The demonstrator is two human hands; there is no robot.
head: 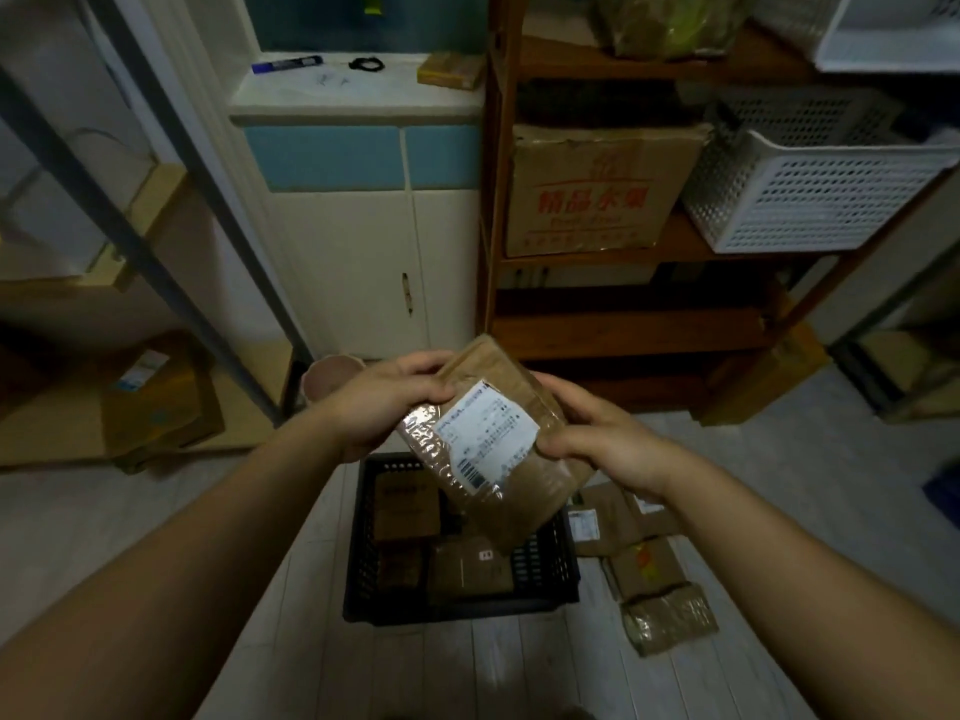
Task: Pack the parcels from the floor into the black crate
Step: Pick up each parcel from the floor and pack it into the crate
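Note:
A brown taped parcel (pixel 519 491) with a white shipping label is held tilted in the air above the black crate (pixel 363 574). My left hand (pixel 384 402) grips its upper left edge and my right hand (pixel 597 439) grips its right side, thumb near the label. Inside the crate lie several brown parcels (pixel 467 569). More brown parcels (pixel 654 569) lie on the floor just right of the crate, the nearest one (pixel 670 618) wrapped in shiny tape.
A wooden shelf unit (pixel 623 324) stands behind the crate with a cardboard box (pixel 587 189) and white perforated baskets (pixel 810 194). A white cabinet (pixel 363 272) is straight ahead. A metal rack (pixel 171 163) with boxes stands at the left. A pinkish pot (pixel 332 379) sits behind my left hand.

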